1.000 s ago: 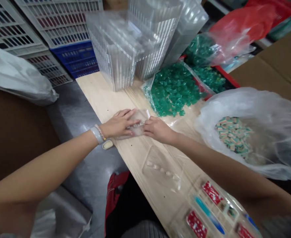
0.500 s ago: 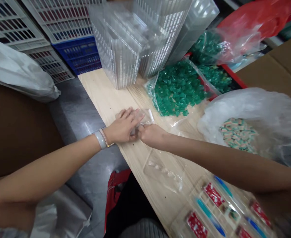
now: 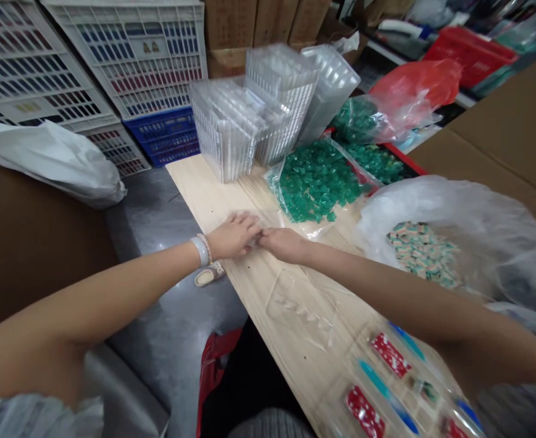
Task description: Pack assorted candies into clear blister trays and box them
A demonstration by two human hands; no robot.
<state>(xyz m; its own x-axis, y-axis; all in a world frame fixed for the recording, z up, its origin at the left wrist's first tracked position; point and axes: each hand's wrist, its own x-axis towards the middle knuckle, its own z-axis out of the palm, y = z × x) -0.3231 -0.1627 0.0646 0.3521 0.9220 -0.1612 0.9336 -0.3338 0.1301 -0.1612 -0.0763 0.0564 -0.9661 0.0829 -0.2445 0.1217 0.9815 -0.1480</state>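
Note:
My left hand (image 3: 235, 236), with a pale band and a beaded bracelet at the wrist, lies palm down over a clear plastic tray (image 3: 274, 218) on the wooden table. Its fingers are stretched out, slightly blurred. Touching its fingertips is my right hand (image 3: 282, 244), closed, with the fingers pinched at the tray's near edge. Both hands cover most of this tray. Nearer to me lies another clear plastic tray (image 3: 300, 309) with moulded ridges. Filled trays at the lower right hold red dotted packets (image 3: 365, 412) and blue-turquoise pen-like sticks (image 3: 387, 395).
Stacked clear plastic trays (image 3: 226, 134) stand at the table's far end. Green translucent pieces (image 3: 316, 182) spill from a bag beside them. A plastic bag (image 3: 432, 194) holds small striped pieces (image 3: 420, 252). Crates (image 3: 158, 67) stand behind; a red stool (image 3: 219, 356) is below.
The camera view has tilted up, showing more of the crates and cardboard boxes behind. My left hand's fingers are less spread. Both hands remain together over the clear tray.

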